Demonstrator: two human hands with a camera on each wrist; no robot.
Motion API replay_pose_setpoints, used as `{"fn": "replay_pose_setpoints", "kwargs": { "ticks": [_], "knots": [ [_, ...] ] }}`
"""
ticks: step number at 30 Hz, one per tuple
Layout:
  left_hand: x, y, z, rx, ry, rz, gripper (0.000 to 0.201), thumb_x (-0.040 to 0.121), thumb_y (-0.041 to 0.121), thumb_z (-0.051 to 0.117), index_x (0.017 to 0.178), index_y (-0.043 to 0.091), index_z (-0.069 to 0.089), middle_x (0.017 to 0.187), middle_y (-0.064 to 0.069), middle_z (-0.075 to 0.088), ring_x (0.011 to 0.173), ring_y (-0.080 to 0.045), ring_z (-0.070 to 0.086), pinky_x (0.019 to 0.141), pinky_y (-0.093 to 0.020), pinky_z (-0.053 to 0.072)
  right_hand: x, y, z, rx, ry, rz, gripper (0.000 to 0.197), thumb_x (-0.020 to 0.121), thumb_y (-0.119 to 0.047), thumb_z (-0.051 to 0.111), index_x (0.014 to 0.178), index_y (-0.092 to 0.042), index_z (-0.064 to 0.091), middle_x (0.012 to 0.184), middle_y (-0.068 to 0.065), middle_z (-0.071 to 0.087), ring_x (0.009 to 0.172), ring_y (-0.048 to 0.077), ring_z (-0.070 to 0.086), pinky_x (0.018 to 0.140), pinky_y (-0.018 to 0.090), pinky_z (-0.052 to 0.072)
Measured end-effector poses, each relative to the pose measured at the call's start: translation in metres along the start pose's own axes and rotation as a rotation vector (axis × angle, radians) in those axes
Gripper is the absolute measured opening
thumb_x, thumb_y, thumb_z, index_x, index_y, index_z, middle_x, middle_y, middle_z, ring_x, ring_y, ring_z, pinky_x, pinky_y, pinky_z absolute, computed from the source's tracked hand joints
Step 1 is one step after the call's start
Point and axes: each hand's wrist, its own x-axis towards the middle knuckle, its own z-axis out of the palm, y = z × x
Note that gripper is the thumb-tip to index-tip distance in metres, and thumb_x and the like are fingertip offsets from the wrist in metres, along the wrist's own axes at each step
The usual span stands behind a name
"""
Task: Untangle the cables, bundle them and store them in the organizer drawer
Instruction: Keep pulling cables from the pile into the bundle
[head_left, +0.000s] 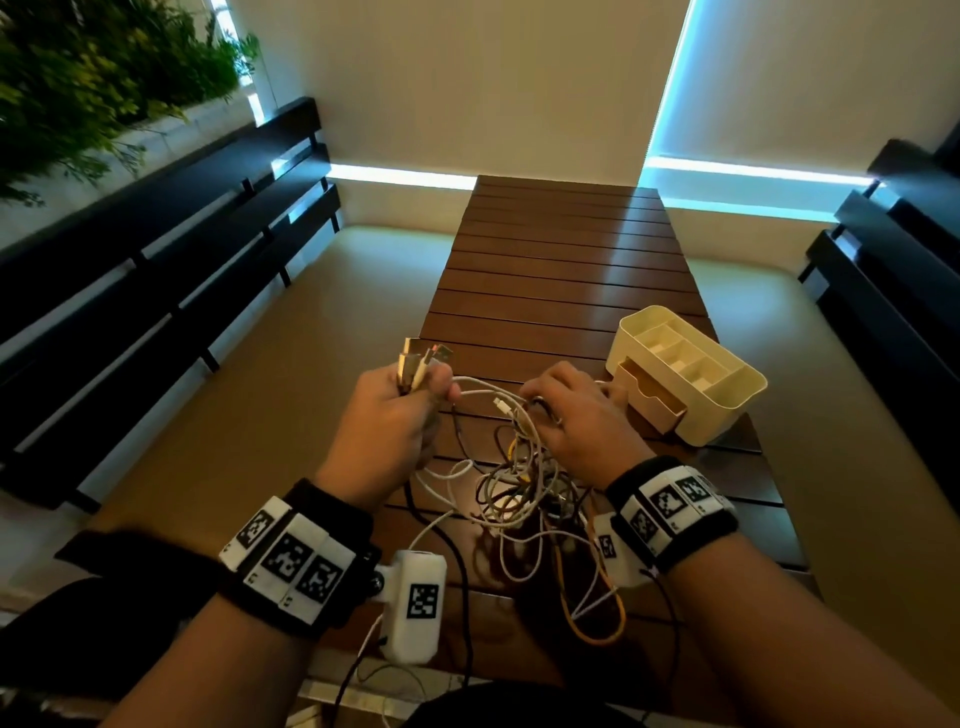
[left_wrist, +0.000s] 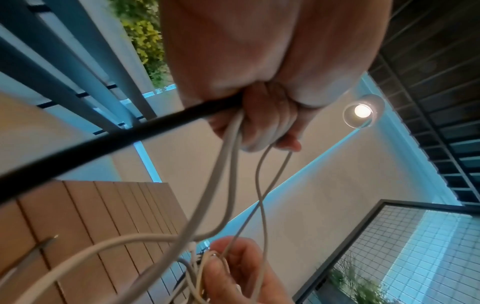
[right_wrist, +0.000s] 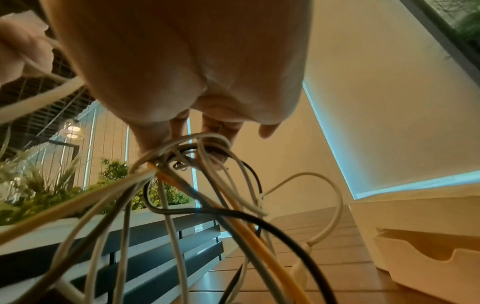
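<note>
A tangle of white, black and yellow cables (head_left: 524, 499) hangs between my hands above the slatted wooden table (head_left: 561, 270). My left hand (head_left: 400, 410) grips several cable ends, their USB plugs (head_left: 423, 358) sticking up out of the fist; in the left wrist view its fingers (left_wrist: 262, 121) curl round white and black cords. My right hand (head_left: 566, 410) pinches a knot of cables (right_wrist: 187, 152) at the top of the tangle. The cream organizer (head_left: 691, 374) stands right of my right hand, its drawer (head_left: 649, 395) partly pulled out.
Dark slatted benches run along the left (head_left: 156, 270) and the right (head_left: 893, 270) of the table. A planter with green plants (head_left: 104, 67) sits at the far left. Loose cable loops, one yellow (head_left: 597, 623), lie on the near table edge.
</note>
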Motion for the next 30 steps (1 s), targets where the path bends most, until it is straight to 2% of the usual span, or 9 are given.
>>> {"fn": "replay_pose_setpoints", "kwargs": {
  "ticks": [5, 9, 12, 14, 17, 20, 24, 27, 30],
  "knots": [
    [0.002, -0.009, -0.017, 0.132, 0.028, 0.0, 0.033, 0.101, 0.033, 0.051, 0.074, 0.02, 0.064, 0.047, 0.0, 0.033, 0.04, -0.015, 0.024, 0.045, -0.029, 0.021, -0.004, 0.001, -0.019, 0.298, -0.31, 0.155, 0.048, 0.092, -0.045, 0.063, 0.137, -0.036, 0.051, 0.113, -0.014, 0.039, 0.106, 0.003, 0.049, 0.096, 0.028, 0.046],
    [0.003, -0.014, -0.018, 0.359, 0.07, -0.026, 0.033, 0.1, 0.037, 0.052, 0.074, 0.021, 0.065, 0.048, 0.004, 0.038, 0.042, -0.012, 0.031, 0.049, -0.029, 0.027, -0.004, -0.004, -0.044, 0.155, -0.523, 0.149, 0.027, 0.09, -0.033, 0.069, 0.116, -0.034, 0.066, 0.102, -0.018, 0.054, 0.094, 0.002, 0.055, 0.073, 0.017, 0.04],
    [0.004, -0.017, -0.012, 0.486, 0.058, -0.072, 0.031, 0.102, 0.028, 0.051, 0.077, 0.016, 0.065, 0.055, -0.006, 0.05, 0.051, -0.015, 0.042, 0.052, -0.03, 0.033, -0.004, -0.004, -0.057, 0.204, -0.515, 0.183, 0.013, 0.089, -0.029, 0.07, 0.098, -0.04, 0.069, 0.088, -0.018, 0.069, 0.086, -0.004, 0.063, 0.072, 0.019, 0.041],
    [0.003, -0.019, -0.01, 0.545, 0.06, -0.08, 0.031, 0.102, 0.026, 0.051, 0.076, 0.016, 0.064, 0.065, -0.01, 0.057, 0.059, -0.016, 0.046, 0.051, -0.022, 0.034, -0.003, -0.002, -0.064, 0.259, -0.479, 0.2, 0.012, 0.09, -0.03, 0.069, 0.094, -0.041, 0.07, 0.082, -0.024, 0.071, 0.081, -0.008, 0.064, 0.074, 0.021, 0.043],
    [0.002, -0.02, -0.018, 0.562, 0.117, -0.082, 0.031, 0.102, 0.023, 0.051, 0.074, 0.018, 0.062, 0.055, 0.005, 0.044, 0.046, -0.009, 0.033, 0.042, -0.017, 0.027, -0.003, 0.005, -0.07, 0.33, -0.367, 0.236, 0.011, 0.091, -0.029, 0.068, 0.095, -0.038, 0.073, 0.077, -0.029, 0.07, 0.076, -0.013, 0.063, 0.069, 0.016, 0.04],
    [0.001, -0.015, -0.028, 0.573, 0.187, -0.042, 0.031, 0.102, 0.026, 0.052, 0.073, 0.017, 0.061, 0.052, 0.002, 0.04, 0.04, -0.008, 0.031, 0.041, -0.02, 0.024, -0.005, 0.02, -0.063, 0.458, -0.193, 0.356, 0.01, 0.091, -0.032, 0.068, 0.09, -0.033, 0.078, 0.08, -0.015, 0.074, 0.079, 0.002, 0.068, 0.073, 0.022, 0.052],
    [-0.006, 0.004, -0.026, 0.547, 0.282, 0.098, 0.032, 0.102, 0.029, 0.053, 0.075, 0.016, 0.064, 0.056, -0.011, 0.054, 0.044, -0.012, 0.043, 0.041, -0.019, 0.028, 0.0, 0.034, -0.04, 0.752, 0.146, 0.641, 0.013, 0.087, -0.032, 0.072, 0.085, -0.022, 0.079, 0.086, 0.007, 0.076, 0.088, 0.032, 0.073, 0.082, 0.052, 0.06],
    [-0.013, 0.019, -0.018, 0.48, 0.294, 0.184, 0.031, 0.1, 0.03, 0.054, 0.073, 0.018, 0.063, 0.042, 0.008, 0.045, 0.04, -0.011, 0.037, 0.039, -0.018, 0.026, 0.006, 0.036, -0.032, 0.882, 0.334, 0.783, 0.019, 0.09, -0.03, 0.068, 0.082, -0.015, 0.075, 0.086, 0.011, 0.076, 0.076, 0.028, 0.072, 0.074, 0.043, 0.059],
    [-0.014, 0.022, -0.016, 0.441, 0.308, 0.195, 0.031, 0.1, 0.032, 0.054, 0.075, 0.015, 0.064, 0.039, 0.01, 0.042, 0.038, -0.008, 0.035, 0.038, -0.018, 0.027, 0.004, 0.033, -0.026, 0.886, 0.383, 0.79, 0.021, 0.098, -0.025, 0.059, 0.082, -0.014, 0.069, 0.086, 0.011, 0.074, 0.064, 0.023, 0.07, 0.065, 0.04, 0.059]
  ]
}}
